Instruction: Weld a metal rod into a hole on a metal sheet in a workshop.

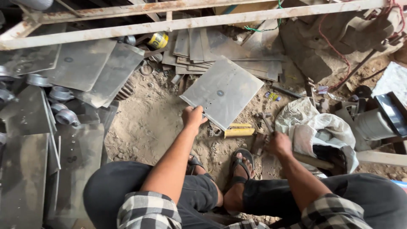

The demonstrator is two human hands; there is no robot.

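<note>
My left hand (193, 117) grips the near corner of a square grey metal plate (224, 90) with a hole in its middle, held tilted above the sandy ground. My right hand (280, 144) is closed around the wooden handle of a hammer (266, 124), whose head lies on the ground just beyond the hand. A yellow-handled tool (238, 132) lies between the two hands under the plate's edge. My sandalled foot (241, 164) rests on the sand below them.
More grey plates are stacked behind (220, 48) and at the left (80, 63). Short metal pipe rings (63, 115) lie at the left. A rusty steel frame (169, 24) crosses the top. A white sack (313, 127) and a metal can (375, 123) sit at the right.
</note>
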